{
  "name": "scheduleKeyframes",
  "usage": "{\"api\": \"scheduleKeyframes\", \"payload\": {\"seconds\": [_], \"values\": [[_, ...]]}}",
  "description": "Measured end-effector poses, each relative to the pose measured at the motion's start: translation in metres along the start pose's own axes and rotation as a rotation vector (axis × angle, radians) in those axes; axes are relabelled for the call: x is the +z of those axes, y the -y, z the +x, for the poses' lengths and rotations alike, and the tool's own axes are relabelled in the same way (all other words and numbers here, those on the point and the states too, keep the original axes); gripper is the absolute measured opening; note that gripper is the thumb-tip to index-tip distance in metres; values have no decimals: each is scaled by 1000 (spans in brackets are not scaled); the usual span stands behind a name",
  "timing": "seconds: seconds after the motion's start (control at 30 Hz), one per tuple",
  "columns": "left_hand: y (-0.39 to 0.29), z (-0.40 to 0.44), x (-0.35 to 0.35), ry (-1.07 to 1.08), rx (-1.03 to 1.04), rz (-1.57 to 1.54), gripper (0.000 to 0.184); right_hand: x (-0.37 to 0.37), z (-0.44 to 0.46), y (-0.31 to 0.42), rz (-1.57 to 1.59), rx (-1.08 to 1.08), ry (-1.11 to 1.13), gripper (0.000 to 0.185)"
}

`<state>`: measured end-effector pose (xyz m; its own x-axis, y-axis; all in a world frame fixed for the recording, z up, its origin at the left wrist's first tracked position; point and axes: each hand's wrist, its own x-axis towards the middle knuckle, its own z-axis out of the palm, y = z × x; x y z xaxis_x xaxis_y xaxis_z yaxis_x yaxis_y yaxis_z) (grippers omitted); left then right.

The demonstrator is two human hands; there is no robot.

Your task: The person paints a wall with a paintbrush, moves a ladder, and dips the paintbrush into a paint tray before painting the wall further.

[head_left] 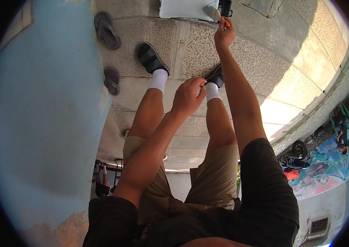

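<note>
My right hand [225, 35] is stretched far forward, its fingers closed round an orange-handled tool [227, 23]. A pale, flat end of the tool lies over the edge of a white panel [186, 9], and its exact kind is not clear. A black object [225, 6] sits at the panel's right edge, just beyond the fingers. My left hand [189, 96] hovers lower, in front of my right shin, with curled fingers and the thumb close to the index finger. Anything between those fingertips is hidden or too small to see.
My feet wear black sandals [151, 58] with white socks. Two grey clogs [108, 31] lie on the rough paving beside a blue wall [43, 94]. A motorcycle [296, 155] and another person [342, 140] appear far off at the right. The panel's far side is cut off.
</note>
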<state>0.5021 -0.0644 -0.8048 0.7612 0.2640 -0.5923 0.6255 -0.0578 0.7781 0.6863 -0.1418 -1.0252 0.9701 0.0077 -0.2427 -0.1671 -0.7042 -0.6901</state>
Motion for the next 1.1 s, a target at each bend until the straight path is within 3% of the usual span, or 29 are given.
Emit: {"api": "scheduleKeyframes", "payload": {"seconds": [0.13,0.23,0.33,0.37,0.47,0.57,0.7,0.9,1.1], "values": [[-1,-1,1,5,3,13,21,0,0,-15,70,45,23,25],[-1,0,2,-2,10,7,21,-4,6,-11,329,182,-31,28],[-2,1,5,-2,9,22,21,-17,16,-18,680,518,-104,31],[-4,2,6,-3,14,20,21,-23,17,-24,681,512,-105,31],[-8,3,7,13,1,2,20,-41,15,-48,1097,780,-14,41],[-13,10,6,-7,34,-12,18,-56,9,-61,1245,855,45,42],[-10,4,4,10,26,-9,18,-90,-2,-48,1475,832,97,40],[-22,-22,-15,13,116,-68,19,-181,-15,48,2029,674,440,35],[-130,-90,-69,-49,221,-12,17,-285,-13,176,1991,524,581,30]]}}
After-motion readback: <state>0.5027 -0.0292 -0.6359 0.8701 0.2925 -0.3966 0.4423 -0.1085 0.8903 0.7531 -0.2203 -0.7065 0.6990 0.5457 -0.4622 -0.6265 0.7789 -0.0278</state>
